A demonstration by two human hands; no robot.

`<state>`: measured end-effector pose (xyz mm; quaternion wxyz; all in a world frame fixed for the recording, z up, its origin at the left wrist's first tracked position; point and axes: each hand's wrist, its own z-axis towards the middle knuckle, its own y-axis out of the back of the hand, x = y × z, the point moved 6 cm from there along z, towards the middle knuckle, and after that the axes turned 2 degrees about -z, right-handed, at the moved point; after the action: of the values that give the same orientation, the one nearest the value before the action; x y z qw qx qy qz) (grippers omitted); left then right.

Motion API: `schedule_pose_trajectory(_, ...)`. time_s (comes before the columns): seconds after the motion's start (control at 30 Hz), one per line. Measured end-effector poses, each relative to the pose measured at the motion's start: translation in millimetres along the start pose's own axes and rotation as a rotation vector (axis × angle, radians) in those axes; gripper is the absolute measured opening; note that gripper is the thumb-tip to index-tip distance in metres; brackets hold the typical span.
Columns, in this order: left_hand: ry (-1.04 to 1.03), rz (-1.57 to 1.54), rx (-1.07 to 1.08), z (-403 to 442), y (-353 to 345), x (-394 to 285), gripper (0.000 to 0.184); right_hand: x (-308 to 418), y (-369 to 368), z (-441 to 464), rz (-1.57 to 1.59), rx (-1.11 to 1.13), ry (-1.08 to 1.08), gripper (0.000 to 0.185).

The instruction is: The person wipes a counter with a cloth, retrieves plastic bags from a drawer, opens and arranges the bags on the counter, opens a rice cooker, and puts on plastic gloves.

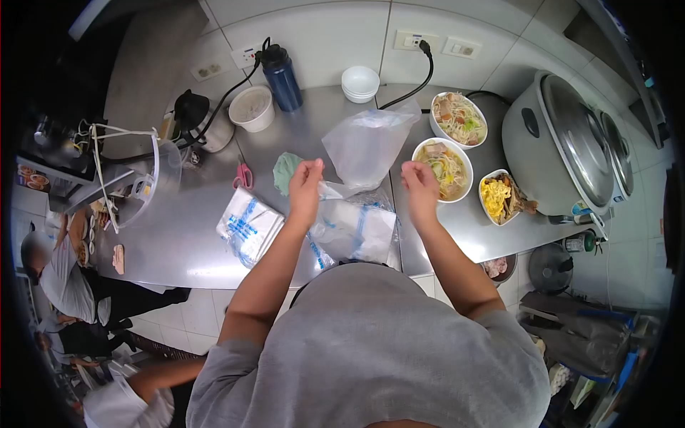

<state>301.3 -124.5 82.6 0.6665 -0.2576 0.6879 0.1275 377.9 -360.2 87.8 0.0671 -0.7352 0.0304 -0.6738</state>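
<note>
My left hand [307, 187] is closed over the steel counter, beside a clear plastic bag [365, 148] that lies between my hands; whether its fingers pinch the bag's edge is too small to tell. Fingers curled, my right hand [421, 187] is at the left rim of a white bowl of noodle soup [451, 175]; what it holds, if anything, cannot be made out. A green cloth [286, 172] lies left of my left hand. Packs of white bags with blue print [246, 227] rest on the counter below.
Behind are a blue bottle [282, 80], stacked white bowls [360, 83] and a white tub [252, 109]. Another soup bowl [459, 119], a bowl with egg [497, 196] and a large cooker [553, 139] stand right. Pink scissors [244, 175] lie left. Other people are at lower left.
</note>
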Motion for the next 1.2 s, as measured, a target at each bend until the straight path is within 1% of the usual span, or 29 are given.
schedule_pose_trajectory(0.03, -0.01, -0.085, 0.067, -14, -1, -15, 0.015, 23, 0, -16, 0.016, 0.034, 0.116, 0.021)
schedule_pose_trajectory(0.1, -0.074, -0.153, 0.174, -45, -23, -53, 0.013, 92, -30, -56, -0.204, 0.197, 0.436, 0.023)
schedule_pose_trajectory(0.17, -0.183, -0.182, 0.269, -59, -45, -80, 0.011, 123, -47, -73, -0.409, 0.361, 0.643, 0.025)
schedule_pose_trajectory(0.23, -0.327, -0.168, 0.341, -67, -60, -100, 0.013, 128, -54, -72, -0.602, 0.527, 0.725, 0.025)
schedule_pose_trajectory(0.27, -0.296, -0.16, 0.345, -70, -67, -109, 0.016, 116, -45, -65, -0.48, 0.536, 0.452, 0.02)
schedule_pose_trajectory(0.33, -0.235, -0.142, 0.34, -79, -77, -126, 0.023, 120, -29, -58, -0.392, 0.534, 0.398, 0.016)
schedule_pose_trajectory(0.43, -0.102, -0.088, 0.344, -83, -74, -122, 0.031, 129, -22, -61, -0.307, 0.508, 0.287, 0.012)
schedule_pose_trajectory(0.47, -0.112, -0.079, 0.333, -85, -75, -124, 0.029, 133, -19, -61, -0.288, 0.494, 0.253, 0.011)
schedule_pose_trajectory(0.57, -0.176, -0.029, 0.32, -89, -80, -126, 0.021, 143, -12, -55, -0.435, 0.572, 0.299, 0.01)
schedule_pose_trajectory(0.63, -0.242, 0.039, 0.338, -91, -77, -119, 0.016, 142, -10, -51, -0.406, 0.648, 0.274, 0.009)
schedule_pose_trajectory(0.67, -0.267, 0.007, 0.337, -94, -77, -118, 0.016, 142, -10, -50, -0.39, 0.688, 0.262, 0.009)
schedule_pose_trajectory(0.73, -0.319, -0.056, 0.336, -100, -80, -121, 0.017, 145, -11, -53, -0.438, 0.753, 0.406, 0.008)
schedule_pose_trajectory(0.77, -0.275, -0.116, 0.325, -104, -83, -120, 0.017, 147, -12, -54, -0.459, 0.785, 0.479, 0.007)
schedule_pose_trajectory(0.83, -0.193, -0.241, 0.295, -115, -92, -128, 0.016, 162, -13, -54, -0.41, 0.769, 0.722, 0.007)
schedule_pose_trajectory(0.87, -0.098, -0.188, 0.286, -118, -96, -124, 0.015, 168, -13, -56, -0.378, 0.761, 0.842, 0.009)
schedule_pose_trajectory(0.93, 0.101, -0.09, 0.263, -125, -98, -115, 0.012, 160, -10, -46, 0.0, 0.943, 0.5, 0.011)
schedule_pose_trajectory(0.97, 0.095, -0.029, 0.279, -127, -99, -110, 0.011, 156, -6, -41, 0.179, 1.017, 0.317, 0.012)
schedule_pose_trajectory(1.0, 0.086, 0.034, 0.301, -127, -100, -102, 0.009, 146, -6, -36, 0.15, 1.095, 0.152, 0.01)
schedule_pose_trajectory(1.03, 0.075, 0.098, 0.331, -124, -100, -97, 0.008, 137, -6, -34, 0.191, 1.226, -0.075, 0.01)
schedule_pose_trajectory(1.07, 0.054, 0.023, 0.266, -120, -94, -99, 0.007, 129, -6, -33, 0.226, 1.342, -0.306, 0.011)
schedule_pose_trajectory(1.1, 0.043, -0.153, 0.271, -114, -91, -105, 0.009, 125, -6, -37, 0.258, 1.441, -0.543, 0.013)
schedule_pose_trajectory(1.17, 0.025, -0.503, 0.29, -94, -82, -119, 0.014, 140, -11, -27, 0.315, 1.35, -0.464, 0.014)
schedule_pose_trajectory(1.2, 0.108, -0.601, 0.205, -83, -77, -118, 0.015, 147, -15, -23, 0.345, 1.301, -0.428, 0.015)
